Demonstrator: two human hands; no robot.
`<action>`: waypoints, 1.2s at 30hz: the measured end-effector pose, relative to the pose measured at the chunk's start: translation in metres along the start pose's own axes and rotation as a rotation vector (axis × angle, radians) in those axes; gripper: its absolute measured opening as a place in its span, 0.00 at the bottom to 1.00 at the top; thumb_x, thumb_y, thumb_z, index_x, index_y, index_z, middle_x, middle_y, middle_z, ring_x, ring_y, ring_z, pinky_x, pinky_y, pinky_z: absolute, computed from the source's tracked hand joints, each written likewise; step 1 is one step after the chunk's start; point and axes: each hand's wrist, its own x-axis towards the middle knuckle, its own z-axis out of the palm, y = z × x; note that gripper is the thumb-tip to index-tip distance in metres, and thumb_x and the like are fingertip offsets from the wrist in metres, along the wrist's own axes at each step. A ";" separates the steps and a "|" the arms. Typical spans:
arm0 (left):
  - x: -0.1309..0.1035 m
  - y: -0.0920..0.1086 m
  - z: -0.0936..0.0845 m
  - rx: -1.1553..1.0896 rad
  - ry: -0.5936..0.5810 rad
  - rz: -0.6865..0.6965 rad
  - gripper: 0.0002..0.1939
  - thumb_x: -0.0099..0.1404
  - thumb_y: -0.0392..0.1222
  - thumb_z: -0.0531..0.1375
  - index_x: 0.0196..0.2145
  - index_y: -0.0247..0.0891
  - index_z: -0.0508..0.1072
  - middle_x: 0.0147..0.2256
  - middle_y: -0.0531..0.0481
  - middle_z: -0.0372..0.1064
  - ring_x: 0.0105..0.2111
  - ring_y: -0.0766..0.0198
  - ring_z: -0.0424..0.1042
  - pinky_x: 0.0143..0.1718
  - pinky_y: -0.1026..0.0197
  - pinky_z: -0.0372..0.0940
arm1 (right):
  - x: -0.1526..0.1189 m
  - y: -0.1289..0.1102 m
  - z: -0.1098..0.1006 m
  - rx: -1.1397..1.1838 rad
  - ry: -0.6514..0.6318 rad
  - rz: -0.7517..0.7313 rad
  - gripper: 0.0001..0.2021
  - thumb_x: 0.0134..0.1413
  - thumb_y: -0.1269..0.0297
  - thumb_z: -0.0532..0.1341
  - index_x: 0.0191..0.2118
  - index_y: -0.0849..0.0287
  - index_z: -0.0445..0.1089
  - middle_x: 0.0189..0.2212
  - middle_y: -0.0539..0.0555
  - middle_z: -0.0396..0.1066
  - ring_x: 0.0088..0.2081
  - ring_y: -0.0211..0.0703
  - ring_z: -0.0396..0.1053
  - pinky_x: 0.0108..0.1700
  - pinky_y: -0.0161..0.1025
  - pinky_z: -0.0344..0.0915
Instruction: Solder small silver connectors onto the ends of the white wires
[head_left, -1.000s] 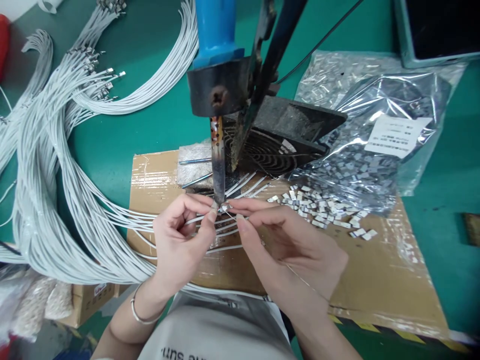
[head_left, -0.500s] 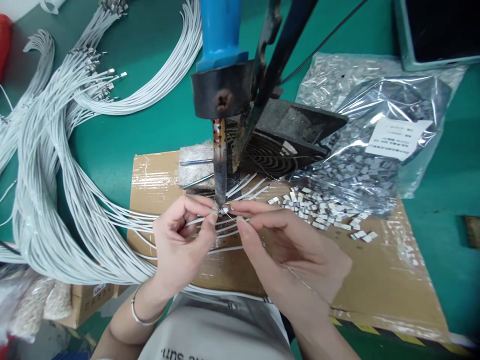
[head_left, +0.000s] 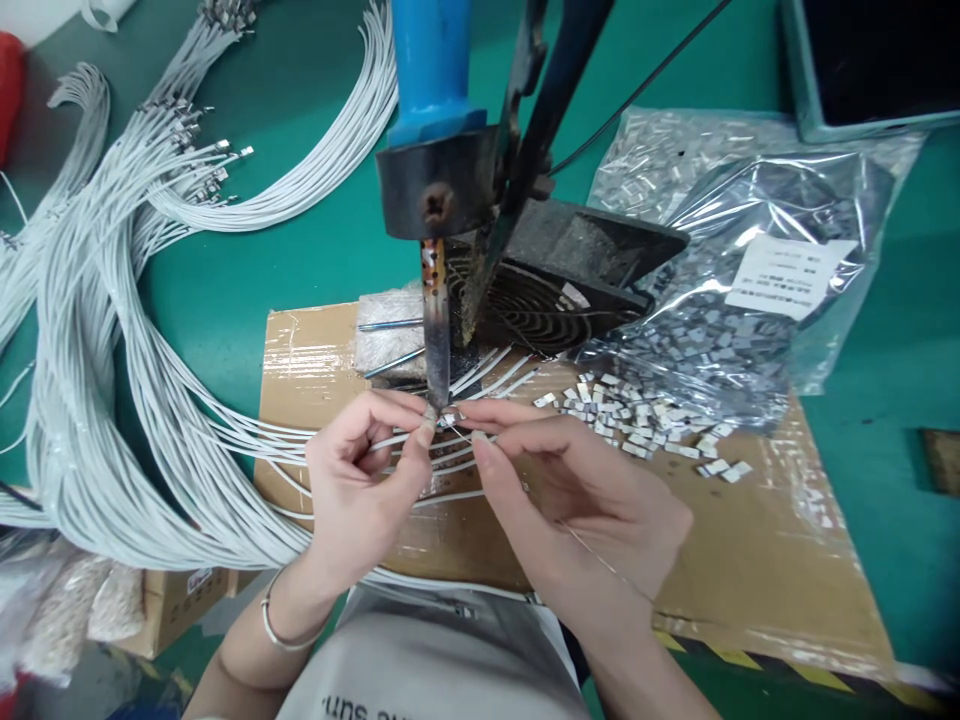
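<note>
A soldering iron [head_left: 437, 350] with a blue handle [head_left: 432, 65] is mounted tip down in front of me. Just below its tip, my left hand [head_left: 365, 490] pinches a white cable [head_left: 391, 441] near its end between thumb and index finger. A small silvery connector [head_left: 449, 420] shows at that end, partly hidden by fingertips. From the right, my right hand [head_left: 592, 500] holds a thin solder wire [head_left: 460, 434] between thumb and fingers, its end close to the iron tip. More of the wire trails across the palm. Whether the solder touches the tip is too small to tell.
Thick bundles of white cables [head_left: 82, 400] fill the left side. Loose metal connectors [head_left: 637, 415] lie on the cardboard [head_left: 765, 560], beside plastic bags [head_left: 795, 220] of similar parts. A black fan [head_left: 547, 310] stands behind the iron. A dark-screened device [head_left: 806, 90] sits top right.
The iron, the fan and the bags appear very slightly further left in view. My right hand has shifted a little left; both hands keep their holds.
</note>
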 end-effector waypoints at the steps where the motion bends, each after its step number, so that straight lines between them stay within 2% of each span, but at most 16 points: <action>1: -0.001 0.000 0.000 0.001 0.000 0.001 0.08 0.62 0.28 0.70 0.30 0.40 0.81 0.35 0.48 0.83 0.29 0.68 0.73 0.19 0.71 0.54 | 0.000 0.000 0.000 0.003 0.000 -0.001 0.10 0.62 0.78 0.68 0.37 0.52 0.76 0.45 0.49 0.85 0.47 0.42 0.85 0.49 0.36 0.79; 6: -0.003 0.001 -0.002 0.006 0.005 0.015 0.08 0.60 0.27 0.71 0.30 0.40 0.81 0.35 0.48 0.83 0.30 0.67 0.75 0.20 0.71 0.56 | 0.000 0.000 0.001 0.009 0.004 0.004 0.10 0.63 0.78 0.68 0.37 0.52 0.77 0.45 0.49 0.85 0.47 0.41 0.85 0.53 0.37 0.79; 15: -0.001 0.000 0.000 0.019 0.007 0.048 0.08 0.62 0.28 0.70 0.30 0.40 0.80 0.34 0.48 0.82 0.32 0.65 0.77 0.21 0.72 0.60 | 0.000 0.000 0.000 -0.006 0.006 -0.005 0.10 0.63 0.78 0.68 0.37 0.52 0.76 0.46 0.48 0.85 0.48 0.38 0.84 0.52 0.34 0.77; 25: -0.002 0.000 -0.002 0.011 -0.002 0.040 0.08 0.63 0.28 0.70 0.31 0.40 0.81 0.35 0.48 0.82 0.33 0.66 0.78 0.25 0.72 0.65 | -0.001 0.000 0.002 0.007 0.004 -0.012 0.11 0.63 0.78 0.69 0.38 0.52 0.76 0.46 0.47 0.86 0.49 0.39 0.84 0.54 0.36 0.78; 36: -0.001 0.002 -0.001 -0.007 0.011 0.018 0.08 0.62 0.28 0.70 0.30 0.40 0.81 0.34 0.50 0.82 0.30 0.68 0.74 0.22 0.72 0.59 | -0.001 0.001 0.002 0.007 0.003 -0.010 0.10 0.63 0.78 0.68 0.38 0.52 0.76 0.46 0.49 0.86 0.49 0.41 0.85 0.53 0.36 0.78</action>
